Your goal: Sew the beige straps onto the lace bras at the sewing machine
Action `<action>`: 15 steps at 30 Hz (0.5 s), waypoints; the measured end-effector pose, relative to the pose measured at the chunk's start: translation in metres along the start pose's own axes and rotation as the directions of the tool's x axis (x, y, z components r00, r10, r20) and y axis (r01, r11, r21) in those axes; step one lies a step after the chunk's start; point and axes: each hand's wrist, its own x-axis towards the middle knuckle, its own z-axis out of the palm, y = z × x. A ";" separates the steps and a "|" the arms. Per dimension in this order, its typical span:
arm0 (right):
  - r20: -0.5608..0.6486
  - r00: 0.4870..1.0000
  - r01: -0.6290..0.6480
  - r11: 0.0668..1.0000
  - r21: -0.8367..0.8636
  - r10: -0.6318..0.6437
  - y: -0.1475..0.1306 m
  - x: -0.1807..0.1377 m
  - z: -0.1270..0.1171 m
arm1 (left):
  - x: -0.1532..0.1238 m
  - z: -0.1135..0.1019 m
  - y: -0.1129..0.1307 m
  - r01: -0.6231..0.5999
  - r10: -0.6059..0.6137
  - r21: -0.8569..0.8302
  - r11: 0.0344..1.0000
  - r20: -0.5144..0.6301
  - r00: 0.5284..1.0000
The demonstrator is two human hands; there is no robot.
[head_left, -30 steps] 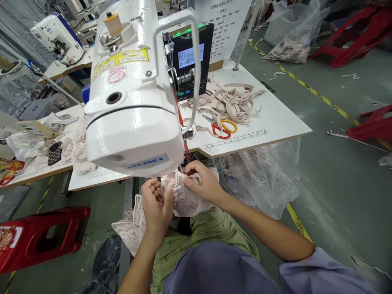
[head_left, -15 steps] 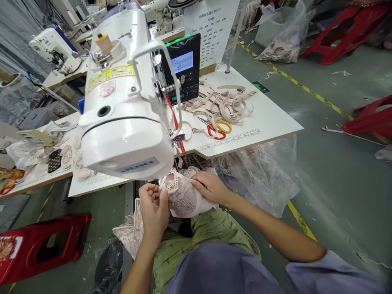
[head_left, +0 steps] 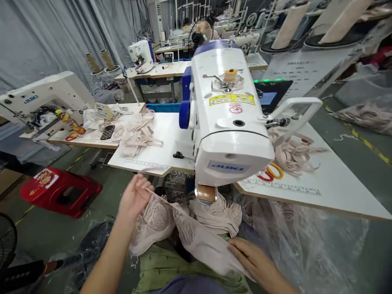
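Clock laid over the view, 12 at top. Left hand (head_left: pixel 134 198), 8 o'clock: fingers curled, pinching a thin strap (head_left: pixel 157 196). Right hand (head_left: pixel 254 259), 5 o'clock: gripping the plain band of a pale lace garment (head_left: pixel 211 247). Garment at 6 o'clock, spread between both hands above the lap; strap drawn taut. Sewing machine (head_left: pixel 234 147) toward 2 o'clock; its needle area is hidden. Folded lace pieces (head_left: pixel 228 218) near 5 o'clock, beneath the machine head.

Step, judged: handling and straightening the garment by hand. Next move probably calls for keeping the strap untwisted and both grips steady.
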 end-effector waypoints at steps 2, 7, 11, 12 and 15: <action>0.089 0.996 0.031 0.999 -0.028 -0.028 -0.001 -0.001 -0.017 | 0.013 -0.020 0.036 -0.123 0.118 -0.069 0.990 -0.078 0.990; 0.079 0.996 -0.034 0.995 0.093 0.027 -0.007 -0.008 -0.036 | 0.025 -0.068 0.089 -0.227 0.214 -0.067 0.972 -0.157 0.964; -0.147 0.962 -0.186 0.949 0.255 0.228 -0.001 -0.007 -0.029 | 0.020 -0.088 0.101 -0.254 0.249 -0.005 0.967 -0.173 0.953; -0.269 0.922 -0.193 0.932 0.306 0.280 0.000 -0.006 -0.024 | 0.017 -0.088 0.097 -0.243 0.243 0.020 0.970 -0.161 0.957; -0.619 0.723 -0.105 0.935 0.338 0.306 -0.006 -0.002 -0.009 | 0.004 -0.073 0.058 -0.113 0.124 0.131 0.985 -0.083 0.989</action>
